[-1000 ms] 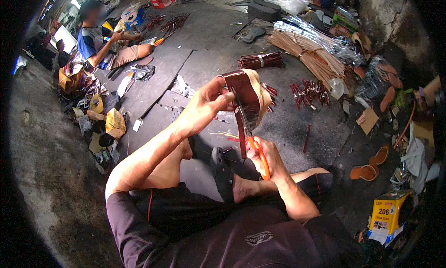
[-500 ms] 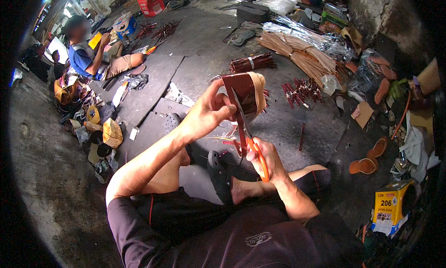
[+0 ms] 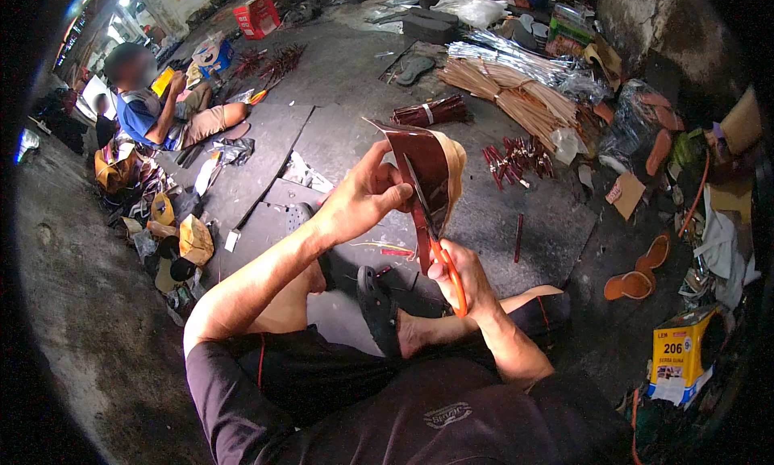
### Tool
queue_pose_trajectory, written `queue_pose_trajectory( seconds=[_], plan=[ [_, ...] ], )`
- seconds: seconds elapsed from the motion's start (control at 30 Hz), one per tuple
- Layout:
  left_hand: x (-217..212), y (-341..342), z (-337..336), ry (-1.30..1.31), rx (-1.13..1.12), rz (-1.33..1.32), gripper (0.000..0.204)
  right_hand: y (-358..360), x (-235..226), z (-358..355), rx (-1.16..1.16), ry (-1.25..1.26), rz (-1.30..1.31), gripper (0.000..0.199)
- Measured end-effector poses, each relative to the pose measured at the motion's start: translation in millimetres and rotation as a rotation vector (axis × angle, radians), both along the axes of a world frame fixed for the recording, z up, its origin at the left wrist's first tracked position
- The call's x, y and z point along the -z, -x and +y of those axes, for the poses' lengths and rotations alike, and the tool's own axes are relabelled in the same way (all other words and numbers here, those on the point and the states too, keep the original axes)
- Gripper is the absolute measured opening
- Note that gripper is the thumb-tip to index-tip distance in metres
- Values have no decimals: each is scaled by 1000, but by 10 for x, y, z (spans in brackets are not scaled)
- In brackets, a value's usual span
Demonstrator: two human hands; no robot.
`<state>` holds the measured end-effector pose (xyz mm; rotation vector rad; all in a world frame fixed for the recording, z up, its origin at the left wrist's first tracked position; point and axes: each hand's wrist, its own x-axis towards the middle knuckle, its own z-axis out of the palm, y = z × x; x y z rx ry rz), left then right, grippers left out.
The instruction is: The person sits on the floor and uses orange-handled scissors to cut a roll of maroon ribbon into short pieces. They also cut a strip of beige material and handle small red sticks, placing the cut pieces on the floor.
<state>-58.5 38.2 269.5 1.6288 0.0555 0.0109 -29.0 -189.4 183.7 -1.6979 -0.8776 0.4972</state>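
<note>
My left hand (image 3: pixel 364 193) grips a dark brown sheet (image 3: pixel 425 160), perhaps leather, with a pale tan backing curling along its right side. My right hand (image 3: pixel 466 281) is closed round the orange handles of a pair of scissors (image 3: pixel 456 286). Their blades point up and away, lying along the sheet close to my left thumb and fingertips. A narrow brown strip hangs below the sheet beside the blades. Both hands are held above the floor, in front of my bent legs.
Beyond my hands lie a brown bundle (image 3: pixel 430 111), scattered short dark-red pieces (image 3: pixel 516 163) and long tan strips (image 3: pixel 516 94). A pair of sandals (image 3: pixel 638 273) and a yellow can (image 3: pixel 680 354) are at right. Another person (image 3: pixel 149 110) sits far left. A black clog (image 3: pixel 376 308) is by my foot.
The brown sheet has tilted, its upper left corner now sticking out past my left fingers. The scissors stay along it, almost in the same place. The view has shifted slightly.
</note>
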Motion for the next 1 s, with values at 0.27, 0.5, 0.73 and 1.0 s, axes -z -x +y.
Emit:
queue_pose_trajectory(
  seconds=[0.27,0.5,0.73,1.0],
  plan=[
    [-3,1,-15,-58,-37,-56,56,43,32,-14,-11,-38,83,77],
    [-59,13,-4,-55,-54,3,53,-25,14,26,-34,-17,75,78],
    [-18,11,146,-41,-140,-59,52,109,39,79,23,8,-98,75],
    [-43,59,53,-94,-161,-60,44,49,-67,133,-45,-41,68,68]
  ],
)
